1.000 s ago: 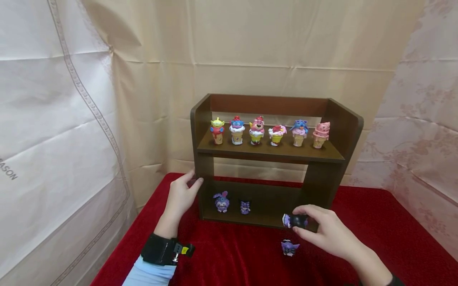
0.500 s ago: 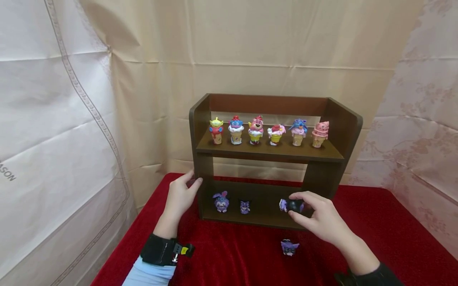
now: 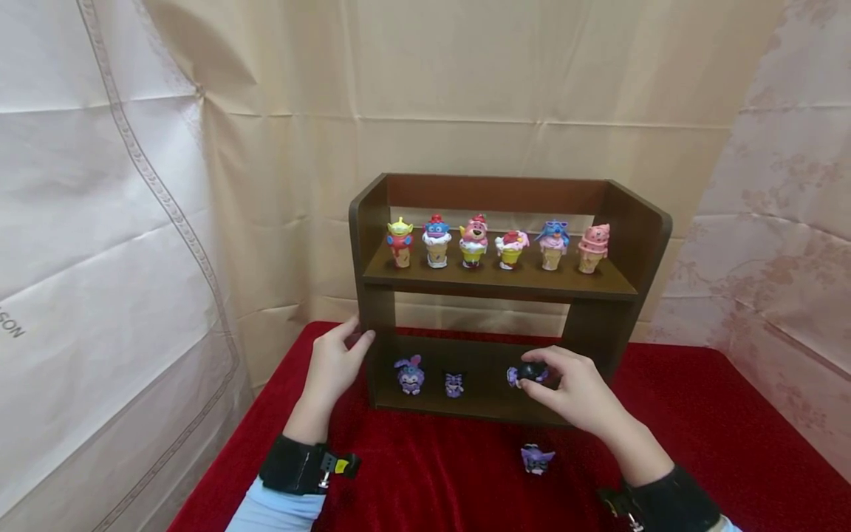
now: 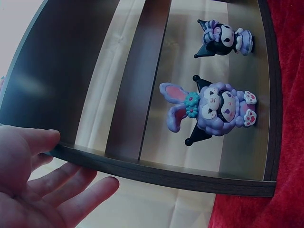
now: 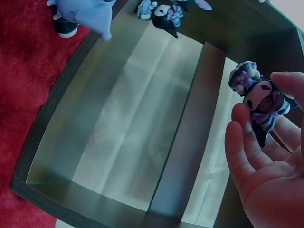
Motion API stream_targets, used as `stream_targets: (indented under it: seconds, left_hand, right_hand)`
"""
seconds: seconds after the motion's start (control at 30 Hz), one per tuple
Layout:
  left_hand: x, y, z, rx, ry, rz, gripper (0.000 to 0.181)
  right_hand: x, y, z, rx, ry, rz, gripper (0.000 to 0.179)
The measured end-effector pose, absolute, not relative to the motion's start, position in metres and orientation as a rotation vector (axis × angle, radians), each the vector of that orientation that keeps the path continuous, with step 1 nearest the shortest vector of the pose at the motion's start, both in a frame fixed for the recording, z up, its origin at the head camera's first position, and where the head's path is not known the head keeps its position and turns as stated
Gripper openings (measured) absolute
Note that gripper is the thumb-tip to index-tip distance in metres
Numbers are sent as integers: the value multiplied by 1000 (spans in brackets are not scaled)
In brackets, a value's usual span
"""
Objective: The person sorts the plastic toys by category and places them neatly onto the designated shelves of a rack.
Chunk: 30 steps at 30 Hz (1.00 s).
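Observation:
My right hand (image 3: 578,388) pinches a small purple-and-black figurine (image 5: 263,104) between thumb and fingers. It is tipped on its side above the lower level of the brown shelf (image 3: 501,284). My left hand (image 3: 335,362) is at the shelf's left side panel, its thumb by the front edge and its fairly straight fingers along the outer side. Two figurines stand on the lower level: a bunny-hooded purple figurine (image 4: 213,109) at the left and a smaller purple-and-black figurine (image 4: 225,38) beside it. Another purple figurine (image 3: 535,459) is on the red cloth in front.
Several ice-cream-cone figurines line the upper level, from a yellow-topped figurine (image 3: 400,242) at the left to a pink cone figurine (image 3: 594,249) at the right. Red cloth (image 3: 425,473) covers the table. Beige curtain (image 3: 492,89) hangs behind the shelf.
My right hand has carried the figurine up and to the left, from the front right edge to above the lower level. The left hand has stayed at the side panel.

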<state>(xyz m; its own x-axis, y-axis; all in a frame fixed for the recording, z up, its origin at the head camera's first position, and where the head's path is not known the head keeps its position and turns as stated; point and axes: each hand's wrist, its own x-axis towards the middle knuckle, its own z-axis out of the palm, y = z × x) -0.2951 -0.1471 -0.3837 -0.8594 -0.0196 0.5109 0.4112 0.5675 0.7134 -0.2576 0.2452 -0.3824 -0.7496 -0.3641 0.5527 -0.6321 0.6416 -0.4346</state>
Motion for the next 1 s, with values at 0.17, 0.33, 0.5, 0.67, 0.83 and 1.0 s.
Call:
stream_targets:
  seconds: [0.17,0.33,0.5,0.67,0.83,1.0]
  left_hand:
    - [-294,-147,-382,-309,-2335,-1241,46]
    - [-294,-147,-382,-301,-2339,-1248,47]
    - [-294,-147,-382,-300,-2343,-1245,47]
    - [-294,-148,-382,-299,-2339,-1245,46]
    - [-294,-148,-381,-303,-2338,-1246,46]
    - [-293,-147,-380,-301,-2335,-1250,46]
  right_hand:
    - [-265,241,-385,750,-2529,873,30]
    - [-272,237,-388,729,-2597,885,30]
    - [-281,232,-389,741,-2670,865,30]
    - [-292,225,-390,767,-2723,813,31]
    - [-301,217,-391,785,-2770,800,33]
    - [-308,212,-395,795,-2827,770,36]
